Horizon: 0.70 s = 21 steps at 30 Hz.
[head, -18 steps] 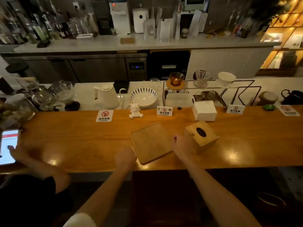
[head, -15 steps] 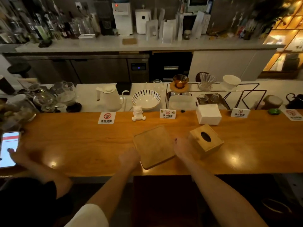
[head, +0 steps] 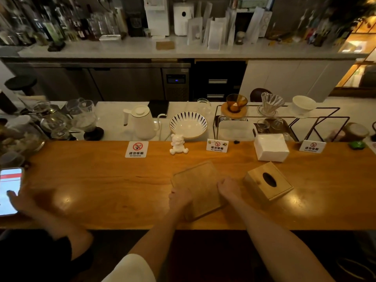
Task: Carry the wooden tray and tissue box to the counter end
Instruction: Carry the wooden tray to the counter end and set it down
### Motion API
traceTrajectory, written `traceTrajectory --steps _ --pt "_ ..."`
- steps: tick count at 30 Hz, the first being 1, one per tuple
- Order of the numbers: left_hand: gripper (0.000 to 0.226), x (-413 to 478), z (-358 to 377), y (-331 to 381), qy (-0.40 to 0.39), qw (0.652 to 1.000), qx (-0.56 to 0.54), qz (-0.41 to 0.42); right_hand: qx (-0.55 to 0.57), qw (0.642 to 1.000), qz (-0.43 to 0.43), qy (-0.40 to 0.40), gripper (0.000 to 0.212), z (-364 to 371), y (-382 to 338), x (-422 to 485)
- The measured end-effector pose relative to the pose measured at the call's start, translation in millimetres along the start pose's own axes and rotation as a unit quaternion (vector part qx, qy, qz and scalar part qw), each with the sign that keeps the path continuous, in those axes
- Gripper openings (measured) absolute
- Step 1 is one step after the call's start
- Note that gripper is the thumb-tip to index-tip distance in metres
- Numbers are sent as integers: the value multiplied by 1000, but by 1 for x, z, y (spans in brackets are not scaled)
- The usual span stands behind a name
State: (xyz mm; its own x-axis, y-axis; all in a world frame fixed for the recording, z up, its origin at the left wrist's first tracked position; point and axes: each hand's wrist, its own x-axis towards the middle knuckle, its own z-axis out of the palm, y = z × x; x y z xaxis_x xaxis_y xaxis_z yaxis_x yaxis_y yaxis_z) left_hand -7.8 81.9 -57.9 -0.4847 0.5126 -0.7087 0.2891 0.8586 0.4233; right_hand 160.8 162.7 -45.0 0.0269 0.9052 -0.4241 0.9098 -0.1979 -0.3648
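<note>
A flat square wooden tray lies on the wooden counter, turned at an angle, near the front edge. My left hand grips its near left edge. My right hand rests on its right side, fingers curled over the rim. A wooden tissue box with a dark oval slot stands just right of the tray, apart from my right hand.
Behind the tray stand a white bear figure, no-smoking signs and a white napkin box. Another person's hand touches a lit phone at the left. A kettle and a bowl sit on the lower white ledge.
My right hand moved left from the tissue box onto the tray's right side. My left hand came forward onto the tray's left edge. The tray and box stayed put.
</note>
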Motion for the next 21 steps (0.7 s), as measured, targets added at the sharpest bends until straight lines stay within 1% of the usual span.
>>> traceTrajectory --steps 2,3,4,5,6,8,10,12,15,17,19,20,21 --pt "80 23 11 -5 -14 995 -95 -24 24 999 10 -25 34 -6 -5 -3" --pt "83 34 14 -9 -24 993 -107 -32 42 998 16 -38 38 -8 -5 -2" --pt "86 22 5 -9 -27 993 -110 -36 57 997 23 -51 42 -10 -5 -2" --pt "88 16 -1 -9 -22 993 -113 -39 74 995 30 -65 45 -11 -3 -1" --pt "84 0 -12 -6 -5 991 -128 -31 92 992 36 -80 46 -10 -1 1" --pt "69 -20 -29 -6 14 984 -175 15 123 987 42 -90 44 -7 1 1" --pt "49 -28 -38 -6 40 971 -234 41 158 984 37 -72 42 1 -1 -3" --pt "38 -28 -41 -11 78 958 -268 66 206 977 31 -50 44 9 -9 -12" --pt "38 -22 -53 -23 110 955 -262 85 226 972 33 -50 47 13 -19 -27" --pt "46 -21 -68 -32 115 957 -243 105 262 962 26 -73 54 10 -24 -35" --pt "51 -24 -88 -36 102 962 -209 144 357 928 29 -102 62 -3 -30 -43" --pt "52 -24 -97 -38 89 963 -184 177 395 911 35 -111 64 -14 -33 -49" --pt "52 -25 -105 -38 66 962 -160 209 407 905 43 -119 64 -26 -34 -54"
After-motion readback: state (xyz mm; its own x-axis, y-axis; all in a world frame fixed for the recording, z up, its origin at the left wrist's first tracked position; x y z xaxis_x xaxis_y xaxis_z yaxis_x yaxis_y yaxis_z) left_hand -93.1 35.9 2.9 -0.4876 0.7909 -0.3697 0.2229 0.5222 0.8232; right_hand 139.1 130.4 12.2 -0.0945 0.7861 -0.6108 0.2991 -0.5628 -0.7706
